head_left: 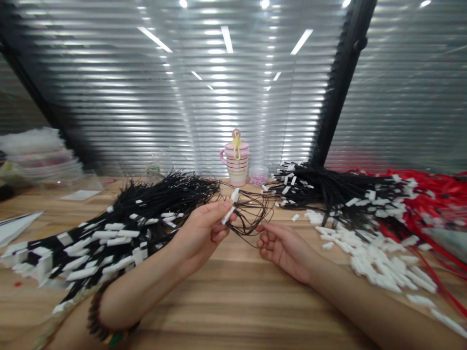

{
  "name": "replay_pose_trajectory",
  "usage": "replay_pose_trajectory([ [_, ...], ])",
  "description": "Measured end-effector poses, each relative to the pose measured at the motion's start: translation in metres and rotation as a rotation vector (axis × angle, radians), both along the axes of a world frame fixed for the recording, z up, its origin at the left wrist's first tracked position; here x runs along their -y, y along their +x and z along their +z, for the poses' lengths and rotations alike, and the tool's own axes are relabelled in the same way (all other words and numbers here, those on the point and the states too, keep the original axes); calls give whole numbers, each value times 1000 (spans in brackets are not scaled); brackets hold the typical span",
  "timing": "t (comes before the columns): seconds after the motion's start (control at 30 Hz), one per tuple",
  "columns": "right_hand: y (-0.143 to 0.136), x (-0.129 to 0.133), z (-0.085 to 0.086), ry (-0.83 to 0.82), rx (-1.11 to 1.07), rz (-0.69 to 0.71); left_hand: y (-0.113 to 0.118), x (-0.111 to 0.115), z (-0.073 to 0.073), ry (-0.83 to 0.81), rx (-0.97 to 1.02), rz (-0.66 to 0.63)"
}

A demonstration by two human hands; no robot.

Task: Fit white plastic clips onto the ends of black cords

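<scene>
My left hand, with a dark beaded bracelet at the wrist, pinches a small white piece between thumb and fingers. A second white piece shows just above the fingertips. Thin black cords spread in loops from the left fingers toward the right. My right hand is at the right end of these loops, thumb and forefinger pressed together near a cord; whether the cord is between them is too small to tell. Its other fingers are curled.
Black cords with white tags lie at left, another black bundle at right. Loose white pieces lie near red cords. A striped pink cup and a small clear jar stand at the back of the wooden table.
</scene>
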State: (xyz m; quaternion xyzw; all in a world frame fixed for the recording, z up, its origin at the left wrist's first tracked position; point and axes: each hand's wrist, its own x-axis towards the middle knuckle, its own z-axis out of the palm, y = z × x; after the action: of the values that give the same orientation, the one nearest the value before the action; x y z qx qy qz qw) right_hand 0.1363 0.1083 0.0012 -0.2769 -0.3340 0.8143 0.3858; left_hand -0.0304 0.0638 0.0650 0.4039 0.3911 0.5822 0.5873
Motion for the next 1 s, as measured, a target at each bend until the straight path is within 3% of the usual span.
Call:
replay_pose_trajectory([
  [0.2, 0, 1, -3, 35, -74, 60, 12, 14, 9, -69, 97, -131],
  [0.33, -1, -2, -8, 114, -83, 25, 17, 22, 8, -86, 102, -232],
  [0.57, 4, 3, 3, 147, -92, 73, 29, 42, -1, -145, -105, -377],
  [0.7, 10, -2, 7, 224, -78, 135, 29, 35, -7, -86, -358, -298],
  [0.8, 15, -16, 8, 210, 63, 125, 24, 26, -15, 35, -660, -217],
  [0.9, 25, -33, 10, 404, 420, -43, 18, 21, -28, 349, -1124, -151],
  [1.0, 35, -43, 16, 662, 691, -284, 15, 21, -43, 587, -1510, -190],
])
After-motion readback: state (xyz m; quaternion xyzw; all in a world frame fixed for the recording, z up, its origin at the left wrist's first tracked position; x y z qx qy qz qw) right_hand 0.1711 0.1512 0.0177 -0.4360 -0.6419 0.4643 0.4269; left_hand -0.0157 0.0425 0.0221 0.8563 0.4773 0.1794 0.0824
